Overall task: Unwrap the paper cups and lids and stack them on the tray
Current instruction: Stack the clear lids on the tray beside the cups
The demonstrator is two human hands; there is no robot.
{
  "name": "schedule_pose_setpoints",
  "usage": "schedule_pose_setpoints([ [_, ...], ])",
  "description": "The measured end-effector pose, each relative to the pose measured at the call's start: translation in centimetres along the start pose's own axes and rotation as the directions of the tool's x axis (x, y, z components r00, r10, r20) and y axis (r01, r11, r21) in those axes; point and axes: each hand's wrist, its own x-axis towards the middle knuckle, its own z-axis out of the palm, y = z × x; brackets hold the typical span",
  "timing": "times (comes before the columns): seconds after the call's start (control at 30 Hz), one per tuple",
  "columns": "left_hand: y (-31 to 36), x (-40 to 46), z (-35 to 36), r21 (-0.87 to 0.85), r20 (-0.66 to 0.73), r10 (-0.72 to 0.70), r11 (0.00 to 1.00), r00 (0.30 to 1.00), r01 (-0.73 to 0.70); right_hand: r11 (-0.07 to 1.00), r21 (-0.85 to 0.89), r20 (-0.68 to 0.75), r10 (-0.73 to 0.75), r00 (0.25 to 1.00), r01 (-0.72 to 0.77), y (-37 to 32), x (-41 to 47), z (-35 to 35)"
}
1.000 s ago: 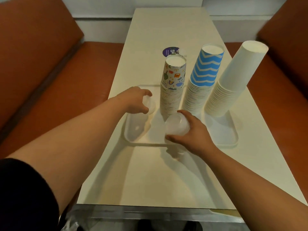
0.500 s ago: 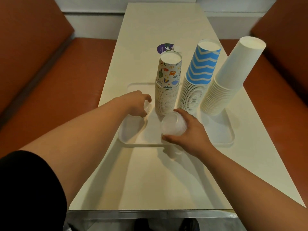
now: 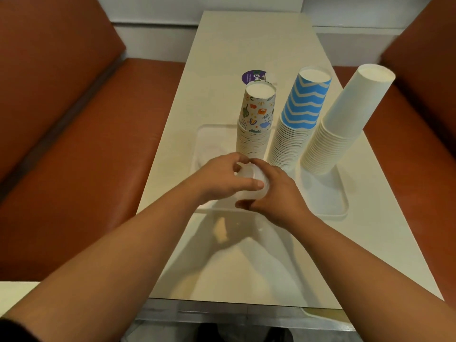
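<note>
Over the near edge of the tray (image 3: 341,206), the left hand (image 3: 219,178) and right hand (image 3: 276,193) both grasp a clear lid stack (image 3: 249,178) before three upturned cup stacks.

One camera only, worn on the person's head, looked forward and down along the table (image 3: 246,255) toward twelve o'clock. It sat close above both forearms, with the tray (image 3: 343,208) near mid-frame and bench seats at nine and three o'clock.
</note>
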Motion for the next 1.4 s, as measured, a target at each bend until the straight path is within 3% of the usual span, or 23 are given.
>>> schedule_pose_setpoints([
  [0.07, -0.1, 0.1, -0.1, -0.127, 0.026, -0.001, 0.992, 1.000, 0.004, 1.000, -0.014, 0.006, -0.004, 1.000, 0.004, -0.1, -0.1, -0.1],
  [0.2, -0.2, 0.1, -0.4, -0.203, 0.050, 0.012, 0.979, 0.999, -0.001, 1.000, -0.024, 0.003, -0.009, 1.000, 0.009, -0.3, -0.1, -0.3],
  [0.43, -0.5, 0.3, 0.0, -0.142, -0.009, 0.018, 0.990, 1.000, -0.019, 0.999, -0.048, 0.005, -0.008, 1.000, 0.008, -0.4, -0.1, 0.0],
  [0.6, -0.9, 0.3, 0.1, -0.218, 0.026, 0.015, 0.976, 1.000, -0.009, 0.999, -0.049, 0.011, -0.014, 1.000, 0.014, -0.1, 0.0, 0.2],
  [0.73, -1.2, 0.1, 0.1, -0.142, 0.032, 0.045, 0.989, 0.998, -0.040, 0.998, -0.058, 0.015, -0.012, 1.000, 0.013, -0.2, 0.2, 0.3],
  [0.9, -1.3, 0.0, -0.9, -0.203, 0.018, 0.011, 0.979, 1.000, -0.007, 0.998, -0.063, 0.026, 0.002, 1.000, 0.000, 0.2, 0.3, 0.4],
  [0.97, -0.9, 0.1, -2.5, -0.108, -0.065, 0.051, 0.992, 0.997, -0.057, 0.998, -0.066, 0.018, 0.021, 1.000, -0.019, 0.5, 0.3, 0.3],
  [1.03, -0.5, 0.6, -4.7, 0.125, -0.185, 0.085, 0.990, 0.979, -0.062, 0.997, -0.061, 0.010, 0.037, 0.999, -0.036, 0.8, 0.3, 0.1],
  [1.1, -0.2, 1.8, -6.5, 0.424, -0.240, 0.092, 0.905, 0.966, 0.019, 0.997, -0.056, 0.014, 0.056, 0.998, -0.055, 0.9, 0.3, 0.1],
  [1.17, -0.2, 3.3, -7.2, 0.603, -0.189, 0.068, 0.795, 0.980, 0.061, 0.996, -0.046, 0.013, 0.072, 0.997, -0.071, 0.9, 0.4, 0.1],
  [1.27, -0.9, 5.8, -6.7, 0.700, -0.065, 0.020, 0.713, 0.998, 0.032, 0.996, -0.040, 0.009, 0.081, 0.997, -0.081, 1.1, 0.3, 0.1],
  [1.4, -1.7, 7.6, -5.6, 0.745, -0.021, 0.002, 0.667, 1.000, 0.014, 0.995, -0.042, 0.004, 0.089, 0.996, -0.089, 1.3, 0.2, -0.2],
])
